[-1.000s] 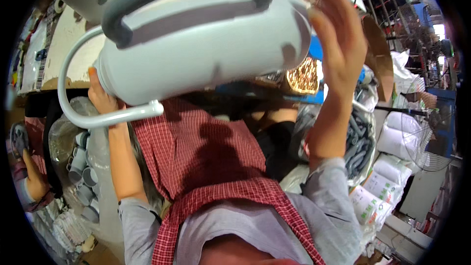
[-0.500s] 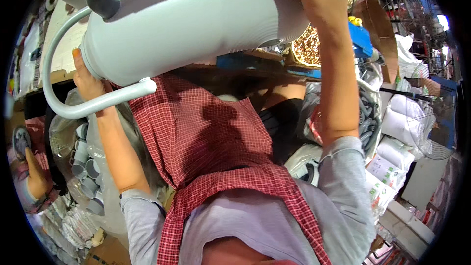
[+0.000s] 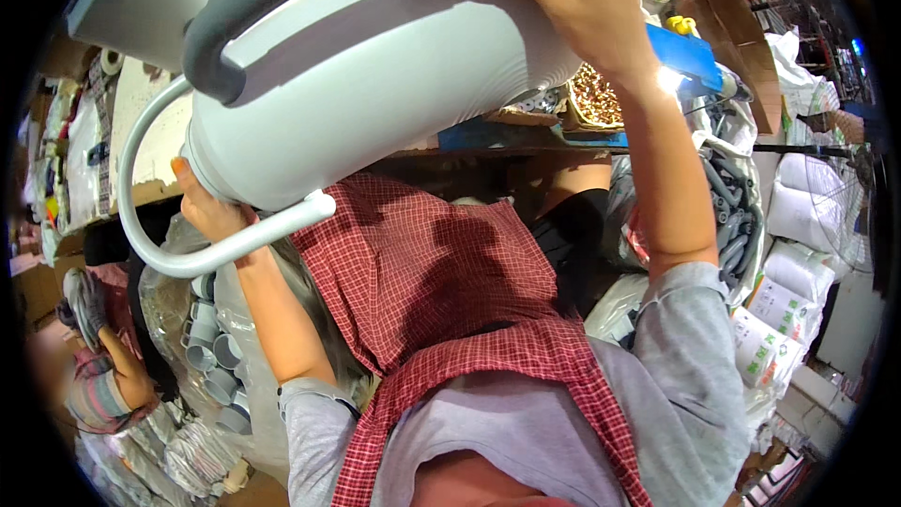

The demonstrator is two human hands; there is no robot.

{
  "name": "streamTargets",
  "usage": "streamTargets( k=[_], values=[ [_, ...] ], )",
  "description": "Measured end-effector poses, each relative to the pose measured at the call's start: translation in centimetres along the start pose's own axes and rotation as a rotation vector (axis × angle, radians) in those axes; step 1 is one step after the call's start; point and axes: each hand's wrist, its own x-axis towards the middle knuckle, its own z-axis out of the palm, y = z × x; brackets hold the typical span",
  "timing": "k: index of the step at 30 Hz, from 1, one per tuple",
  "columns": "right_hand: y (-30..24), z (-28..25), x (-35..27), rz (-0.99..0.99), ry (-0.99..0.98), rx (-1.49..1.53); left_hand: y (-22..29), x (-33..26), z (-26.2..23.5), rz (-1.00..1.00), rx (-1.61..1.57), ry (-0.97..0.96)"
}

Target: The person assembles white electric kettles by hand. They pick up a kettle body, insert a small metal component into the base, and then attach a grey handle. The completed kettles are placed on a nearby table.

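A large light-grey watering can (image 3: 375, 84) lies tilted on its side in front of me, with a thin curved spout (image 3: 131, 188) bending round its left end. A dark grey handle (image 3: 282, 0) arches along its upper side. My left hand (image 3: 211, 209) grips the lower left end, thumb on the outside and the other fingers hidden behind the can. With its thumb and fingers closed, my right hand (image 3: 577, 14) holds the upper right part where the handle's end meets the body.
A tray of copper-coloured screws (image 3: 593, 99) and a blue power tool (image 3: 685, 58) lie beyond my right forearm. A bag of dark grey handles (image 3: 732, 216) stands at the right, near white wrapped packs (image 3: 812, 197). Grey plastic cups (image 3: 221, 357) fill a clear bag at the left, near a co-worker's gloved hand (image 3: 86, 305).
The whole view has shifted, and the can with both hands now appears farther right and lower at its left end. My right hand's thumb and fingers now show at the handle's end.
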Motion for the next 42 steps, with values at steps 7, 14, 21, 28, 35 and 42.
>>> streamTargets(
  k=[7, 14, 21, 28, 35, 42],
  values=[
    [0.8, 0.1, -0.6, -0.163, 0.103, -0.151, -0.1, -0.3, 0.1, 0.022, 0.054, -0.009],
    [2.2, 2.4, 0.0, -0.112, 0.079, -0.286, -1.7, -1.0, 1.3, 0.138, 0.140, -0.116],
    [3.0, -0.6, -9.7, -0.298, 0.496, -0.315, -0.4, -5.1, 3.7, 0.193, 0.119, -0.274],
    [-0.2, -14.5, -51.3, 0.926, 0.640, -0.671, 0.9, -6.0, 1.1, 0.201, 0.167, -0.264],
    [4.1, -19.2, -68.2, 1.495, -0.522, -1.303, 3.5, -6.5, -3.5, 0.142, 0.185, -0.209],
    [-4.0, -24.1, -58.5, 1.181, -0.577, -1.125, 5.8, -8.0, -13.3, -0.020, 0.045, -0.021]
  ],
)
